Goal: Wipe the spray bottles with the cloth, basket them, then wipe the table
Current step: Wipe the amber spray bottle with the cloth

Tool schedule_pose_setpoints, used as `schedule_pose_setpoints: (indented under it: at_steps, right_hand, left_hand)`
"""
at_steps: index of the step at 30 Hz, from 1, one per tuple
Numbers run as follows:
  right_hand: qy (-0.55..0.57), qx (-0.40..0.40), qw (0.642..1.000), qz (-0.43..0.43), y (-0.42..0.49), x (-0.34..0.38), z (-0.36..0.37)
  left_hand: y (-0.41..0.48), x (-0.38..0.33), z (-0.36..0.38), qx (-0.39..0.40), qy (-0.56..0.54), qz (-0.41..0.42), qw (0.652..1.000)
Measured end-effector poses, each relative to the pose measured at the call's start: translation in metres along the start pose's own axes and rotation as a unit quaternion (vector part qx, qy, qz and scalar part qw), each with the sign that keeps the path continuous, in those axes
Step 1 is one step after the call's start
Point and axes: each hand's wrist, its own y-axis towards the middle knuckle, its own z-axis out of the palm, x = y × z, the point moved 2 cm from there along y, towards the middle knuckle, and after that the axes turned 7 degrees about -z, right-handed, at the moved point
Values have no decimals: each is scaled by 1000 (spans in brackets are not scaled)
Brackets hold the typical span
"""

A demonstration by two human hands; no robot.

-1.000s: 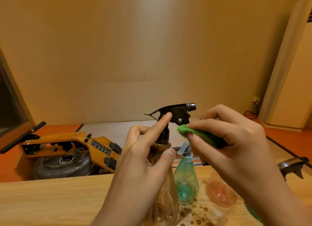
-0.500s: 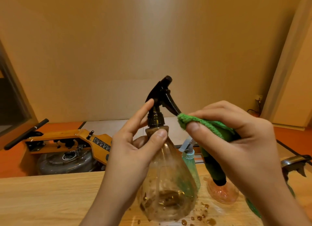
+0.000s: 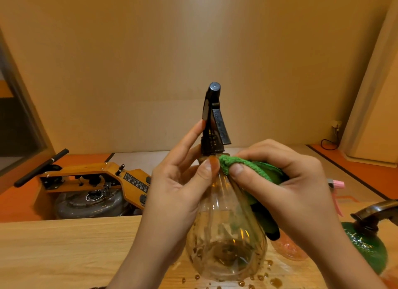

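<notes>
In left hand (image 3: 178, 189), bottle (image 3: 224, 234); in right hand (image 3: 286, 185), cloth (image 3: 247, 165), apparently touching

A wooden-framed machine (image 3: 97, 176) with a round grey tank (image 3: 86, 204) and a black bar (image 3: 41, 167) sits on the orange floor (image 3: 13, 204). A black cable (image 3: 328, 143) hangs from a wall socket (image 3: 336, 125).

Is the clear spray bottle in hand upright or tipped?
Upright: the clear spray bottle has its black trigger head straight above its round base, neck gripped by the left hand.

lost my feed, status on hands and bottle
Left hand grips clear bottle neck. Right hand holds green cloth against its shoulder. Drips on table.
</notes>
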Motion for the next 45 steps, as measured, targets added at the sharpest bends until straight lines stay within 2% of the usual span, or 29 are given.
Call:
schedule_pose_setpoints:
  at_steps: [5, 9, 16, 32, 36, 41, 42, 45]
  right_hand:
    - [43, -17, 999, 21, -1, 2, 3]
    - [77, -40, 995, 40, 0, 4, 2]
    - [156, -97, 977, 106, 3, 4, -9]
    - [171, -124, 971, 111, 4, 2, -9]
    - [125, -87, 985, 78, 5, 0, -11]
    - [29, 30, 999, 9, 6, 3, -21]
    - [9, 27, 1000, -8, 6, 3, -23]
    - [-61, -53, 995, -66, 3, 3, -23]
  left_hand:
    - [-2, -1, -3, -49, 19, 17, 998]
    - [-3, -1, -3, -56, 24, 1, 998]
    - [-8, 1, 5, 76, -8, -54, 996]
    - [-15, -1, 8, 184, 42, -46, 981]
    - [-12, 1, 7, 148, 43, -39, 987]
    - [-8, 1, 2, 109, 109, -25, 988]
    - [-9, 1, 3, 113, 120, -30, 986]
    - [-14, 0, 12, 125, 156, -32, 979]
